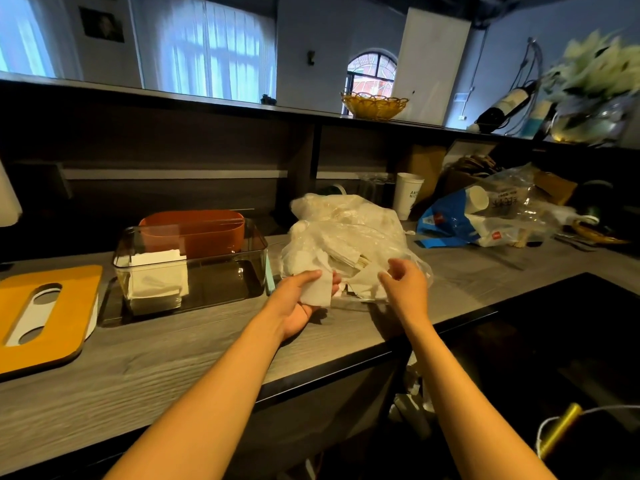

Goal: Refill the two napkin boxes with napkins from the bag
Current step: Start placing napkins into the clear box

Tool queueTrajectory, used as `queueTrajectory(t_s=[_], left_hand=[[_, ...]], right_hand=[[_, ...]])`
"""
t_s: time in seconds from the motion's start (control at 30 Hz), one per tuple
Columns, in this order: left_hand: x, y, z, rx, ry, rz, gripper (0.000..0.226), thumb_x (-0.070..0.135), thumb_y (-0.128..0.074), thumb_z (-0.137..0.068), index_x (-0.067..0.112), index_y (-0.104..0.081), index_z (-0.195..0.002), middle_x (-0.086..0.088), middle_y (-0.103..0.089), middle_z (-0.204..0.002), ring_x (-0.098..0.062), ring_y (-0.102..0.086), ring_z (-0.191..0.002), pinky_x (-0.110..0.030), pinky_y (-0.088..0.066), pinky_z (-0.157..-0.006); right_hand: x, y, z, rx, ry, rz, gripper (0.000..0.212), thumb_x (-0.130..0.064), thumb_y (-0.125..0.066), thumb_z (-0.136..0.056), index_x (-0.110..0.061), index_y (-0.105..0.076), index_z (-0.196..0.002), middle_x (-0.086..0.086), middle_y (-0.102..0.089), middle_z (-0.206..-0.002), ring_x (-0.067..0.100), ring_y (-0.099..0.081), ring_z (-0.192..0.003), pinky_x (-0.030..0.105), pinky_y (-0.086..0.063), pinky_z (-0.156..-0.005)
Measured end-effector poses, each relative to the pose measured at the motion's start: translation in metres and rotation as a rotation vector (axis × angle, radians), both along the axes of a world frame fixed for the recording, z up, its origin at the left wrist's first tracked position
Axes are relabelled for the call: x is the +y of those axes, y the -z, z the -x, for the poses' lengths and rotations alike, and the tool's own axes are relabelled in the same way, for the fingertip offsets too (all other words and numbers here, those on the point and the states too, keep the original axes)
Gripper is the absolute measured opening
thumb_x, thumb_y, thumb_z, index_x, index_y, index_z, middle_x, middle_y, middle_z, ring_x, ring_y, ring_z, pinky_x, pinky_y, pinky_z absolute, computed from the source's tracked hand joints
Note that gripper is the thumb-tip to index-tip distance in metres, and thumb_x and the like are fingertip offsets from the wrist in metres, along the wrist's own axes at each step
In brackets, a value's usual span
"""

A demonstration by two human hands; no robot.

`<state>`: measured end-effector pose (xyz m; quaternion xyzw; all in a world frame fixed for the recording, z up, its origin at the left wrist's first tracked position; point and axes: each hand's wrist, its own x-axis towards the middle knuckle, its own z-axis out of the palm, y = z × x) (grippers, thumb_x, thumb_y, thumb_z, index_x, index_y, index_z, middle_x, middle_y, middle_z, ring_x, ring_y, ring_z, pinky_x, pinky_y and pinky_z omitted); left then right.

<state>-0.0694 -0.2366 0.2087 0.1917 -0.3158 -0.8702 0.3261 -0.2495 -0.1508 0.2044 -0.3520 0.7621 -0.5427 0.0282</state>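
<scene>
A clear plastic bag (349, 233) full of white napkins lies on the grey counter (173, 351). My left hand (298, 303) holds a white napkin (317, 289) at the bag's front edge, thumb on top of it. My right hand (405, 285) hovers at the bag's right opening with fingers loosely curled, and I cannot tell whether it pinches the plastic. A clear smoky napkin box (194, 268) stands to the left with a short stack of napkins (157, 278) in its left end. Behind it sits an orange-brown box (194, 230).
An orange lid with an oval slot (41, 313) lies at the far left. A paper cup (408, 195) and a blue-and-clear bag of cups (485, 216) sit to the right of the napkin bag. A dark sink area (554, 341) lies at the right.
</scene>
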Motion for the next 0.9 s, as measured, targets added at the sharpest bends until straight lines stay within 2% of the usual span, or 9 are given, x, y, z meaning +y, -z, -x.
queueTrajectory(t_s=[0.1,0.23,0.33,0.4,0.47,0.57,0.73,0.8,0.9], left_hand=[[-0.002,-0.001,-0.001,0.047,-0.057,-0.087,0.019,-0.001,-0.045,-0.098,-0.007,-0.056,-0.113,-0.021,-0.074,-0.088,-0.029,-0.072,-0.085,-0.035,-0.06,-0.078],[-0.003,0.0,0.0,0.052,-0.058,-0.127,0.024,-0.001,-0.036,-0.1,-0.008,-0.054,-0.115,-0.021,-0.072,-0.096,-0.034,-0.068,-0.095,-0.042,-0.053,-0.09],[-0.005,0.002,0.001,0.041,-0.066,-0.141,0.03,0.005,-0.036,-0.102,-0.006,-0.049,-0.126,-0.024,-0.068,-0.108,-0.036,-0.066,-0.098,-0.045,-0.053,-0.087],[-0.007,0.003,0.002,0.046,-0.066,-0.157,0.031,0.011,-0.036,-0.103,-0.005,-0.05,-0.126,-0.025,-0.067,-0.112,-0.037,-0.065,-0.1,-0.045,-0.052,-0.088],[-0.008,0.004,0.001,0.055,-0.064,-0.155,0.031,0.016,-0.036,-0.103,-0.004,-0.053,-0.12,-0.025,-0.066,-0.111,-0.038,-0.064,-0.101,-0.047,-0.049,-0.094],[-0.01,0.005,0.002,0.065,-0.074,-0.163,0.033,0.021,-0.034,-0.104,-0.001,-0.053,-0.12,-0.024,-0.066,-0.11,-0.039,-0.061,-0.108,-0.049,-0.045,-0.101],[-0.014,0.009,0.004,0.047,-0.091,-0.159,0.042,0.027,-0.032,-0.105,-0.002,-0.052,-0.129,-0.023,-0.066,-0.109,-0.037,-0.063,-0.102,-0.049,-0.045,-0.096],[-0.014,0.01,0.005,0.041,-0.092,-0.153,0.041,0.027,-0.033,-0.105,-0.001,-0.053,-0.126,-0.022,-0.067,-0.107,-0.036,-0.063,-0.1,-0.049,-0.045,-0.096],[-0.014,0.01,0.005,0.033,-0.081,-0.126,0.037,0.028,-0.032,-0.106,0.002,-0.057,-0.113,-0.021,-0.066,-0.108,-0.036,-0.062,-0.105,-0.051,-0.043,-0.101]], right_hand=[[-0.013,0.003,0.0,0.098,-0.096,-0.219,0.057,-0.014,-0.071,-0.086,-0.004,-0.049,-0.138,0.012,-0.058,-0.132,0.025,-0.056,-0.119,0.024,-0.046,-0.086],[-0.022,0.008,0.001,0.199,-0.075,-0.238,0.029,-0.017,-0.07,-0.087,-0.008,-0.066,-0.114,0.008,-0.066,-0.108,0.024,-0.063,-0.103,0.035,-0.052,-0.087],[-0.032,0.002,-0.002,0.344,-0.095,-0.204,0.025,-0.023,-0.067,-0.09,-0.01,-0.066,-0.112,0.007,-0.063,-0.112,0.022,-0.061,-0.102,0.039,-0.052,-0.09],[-0.041,-0.004,-0.007,0.345,-0.161,-0.212,0.035,-0.029,-0.066,-0.092,-0.012,-0.061,-0.122,0.007,-0.059,-0.121,0.022,-0.057,-0.112,0.038,-0.049,-0.097],[-0.049,-0.005,-0.011,0.301,-0.215,-0.277,0.056,-0.038,-0.069,-0.088,-0.015,-0.051,-0.135,0.007,-0.052,-0.137,0.023,-0.048,-0.127,0.039,-0.041,-0.107],[-0.058,0.005,-0.014,0.325,-0.211,-0.372,0.08,-0.047,-0.076,-0.08,-0.021,-0.04,-0.146,0.007,-0.042,-0.15,0.027,-0.036,-0.139,0.047,-0.031,-0.115],[-0.061,0.002,-0.009,0.386,-0.1,-0.278,0.042,-0.021,-0.075,-0.081,-0.019,-0.064,-0.122,0.006,-0.069,-0.109,0.027,-0.062,-0.105,0.037,-0.049,-0.085],[-0.057,-0.001,-0.011,0.395,-0.1,-0.277,0.024,-0.023,-0.074,-0.083,-0.017,-0.072,-0.107,0.006,-0.073,-0.097,0.027,-0.066,-0.094,0.037,-0.052,-0.079],[-0.047,-0.007,-0.013,0.422,-0.104,-0.242,0.015,-0.03,-0.072,-0.086,-0.019,-0.075,-0.096,0.005,-0.073,-0.092,0.026,-0.067,-0.088,0.044,-0.054,-0.078]])
